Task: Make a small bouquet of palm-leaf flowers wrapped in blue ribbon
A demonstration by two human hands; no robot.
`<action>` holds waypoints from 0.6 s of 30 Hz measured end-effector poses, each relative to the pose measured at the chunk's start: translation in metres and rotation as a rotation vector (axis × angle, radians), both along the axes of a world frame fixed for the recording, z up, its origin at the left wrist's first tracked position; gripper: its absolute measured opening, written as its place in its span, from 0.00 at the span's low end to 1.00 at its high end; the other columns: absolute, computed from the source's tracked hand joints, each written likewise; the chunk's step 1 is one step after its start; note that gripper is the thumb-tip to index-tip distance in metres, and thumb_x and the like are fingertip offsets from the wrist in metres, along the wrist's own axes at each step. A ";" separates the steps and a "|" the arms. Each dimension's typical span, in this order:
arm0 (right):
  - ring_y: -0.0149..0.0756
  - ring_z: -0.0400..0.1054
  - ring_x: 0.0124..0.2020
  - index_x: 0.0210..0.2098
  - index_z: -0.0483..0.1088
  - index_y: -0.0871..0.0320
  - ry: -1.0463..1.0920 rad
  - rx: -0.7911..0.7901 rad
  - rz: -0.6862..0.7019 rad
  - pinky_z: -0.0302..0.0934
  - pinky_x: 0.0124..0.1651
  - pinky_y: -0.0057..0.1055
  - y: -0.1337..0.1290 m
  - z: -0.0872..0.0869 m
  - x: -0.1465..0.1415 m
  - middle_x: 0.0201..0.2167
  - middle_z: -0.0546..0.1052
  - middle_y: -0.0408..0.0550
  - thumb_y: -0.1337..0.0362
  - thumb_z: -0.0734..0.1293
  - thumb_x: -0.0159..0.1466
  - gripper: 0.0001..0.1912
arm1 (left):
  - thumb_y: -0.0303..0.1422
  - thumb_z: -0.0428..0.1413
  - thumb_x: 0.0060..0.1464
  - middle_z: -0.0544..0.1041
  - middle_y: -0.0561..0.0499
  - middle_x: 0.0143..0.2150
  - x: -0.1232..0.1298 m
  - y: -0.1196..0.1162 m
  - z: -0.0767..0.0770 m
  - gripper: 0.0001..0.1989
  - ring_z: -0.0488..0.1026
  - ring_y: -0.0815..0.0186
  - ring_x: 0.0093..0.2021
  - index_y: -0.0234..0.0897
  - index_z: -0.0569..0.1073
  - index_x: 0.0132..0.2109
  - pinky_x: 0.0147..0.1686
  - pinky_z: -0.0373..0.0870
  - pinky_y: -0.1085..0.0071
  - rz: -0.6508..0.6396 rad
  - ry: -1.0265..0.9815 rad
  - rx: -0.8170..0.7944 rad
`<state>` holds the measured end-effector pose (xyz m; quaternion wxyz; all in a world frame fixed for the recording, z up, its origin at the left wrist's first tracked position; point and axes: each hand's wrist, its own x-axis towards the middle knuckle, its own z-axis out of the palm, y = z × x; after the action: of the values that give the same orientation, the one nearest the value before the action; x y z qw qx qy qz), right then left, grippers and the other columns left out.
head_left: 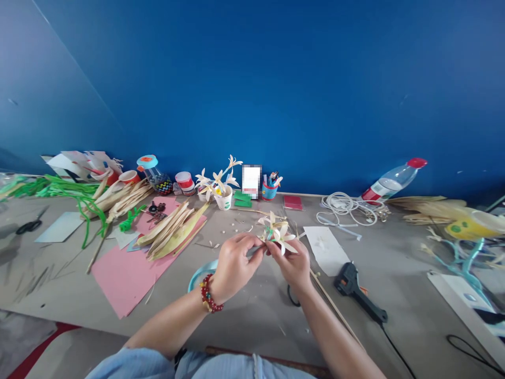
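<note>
Over the middle of the table, my two hands meet at a spray of cream-white handmade flowers [282, 231] with a bit of green at its centre. My left hand [236, 263], with a red bead bracelet at the wrist, has thumb and forefinger pinched at the spray's left side. My right hand [292, 263] grips the spray from below, its fingertips partly hidden by petals. A roll of light blue tape [197, 273] lies partly behind my left hand. Similar white flowers [219, 179] stand in a white paper cup [224, 199] near the wall.
A black glue gun [357, 289] with its cord lies right of my right arm, near a white sheet [325, 250]. Dried husks [173, 231] rest on pink paper [122, 273] to the left. A bottle [394, 181] and white cord [339, 207] are at the back right; scissors [31, 223] lie far left.
</note>
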<state>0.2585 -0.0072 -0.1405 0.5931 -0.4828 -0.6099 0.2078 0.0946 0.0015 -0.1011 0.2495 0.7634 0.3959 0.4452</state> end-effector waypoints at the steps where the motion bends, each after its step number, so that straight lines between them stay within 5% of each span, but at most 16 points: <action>1: 0.34 0.68 0.26 0.28 0.74 0.57 -0.019 0.014 -0.026 0.62 0.31 0.30 0.000 0.001 0.000 0.24 0.75 0.44 0.64 0.70 0.61 0.06 | 0.26 0.56 0.56 0.80 0.47 0.34 0.000 0.000 -0.001 0.04 0.77 0.62 0.37 0.38 0.74 0.34 0.41 0.70 0.69 0.011 0.007 0.010; 4: 0.34 0.68 0.27 0.26 0.73 0.57 0.018 -0.004 0.011 0.63 0.32 0.30 0.000 0.002 0.000 0.25 0.75 0.45 0.64 0.71 0.61 0.07 | 0.26 0.55 0.56 0.81 0.48 0.34 -0.001 0.002 -0.001 0.05 0.77 0.63 0.36 0.37 0.75 0.34 0.38 0.70 0.71 -0.043 -0.021 -0.107; 11: 0.33 0.69 0.24 0.41 0.77 0.54 0.588 -0.279 0.503 0.67 0.28 0.32 0.001 -0.005 0.001 0.29 0.76 0.45 0.56 0.72 0.62 0.11 | 0.35 0.57 0.59 0.78 0.49 0.30 -0.005 0.008 0.008 0.09 0.74 0.66 0.33 0.34 0.76 0.35 0.36 0.69 0.70 -0.388 -0.426 -0.646; 18: 0.32 0.68 0.24 0.33 0.78 0.55 0.648 -0.347 0.495 0.64 0.27 0.30 0.000 -0.003 0.000 0.29 0.78 0.46 0.59 0.75 0.59 0.07 | 0.42 0.66 0.49 0.78 0.48 0.29 -0.001 0.011 0.002 0.15 0.73 0.66 0.31 0.33 0.76 0.31 0.33 0.67 0.71 -0.390 -0.564 -0.865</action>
<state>0.2584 -0.0070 -0.1433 0.5961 -0.3244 -0.4460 0.5835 0.0937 0.0121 -0.0992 0.7146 0.5017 0.3118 0.3747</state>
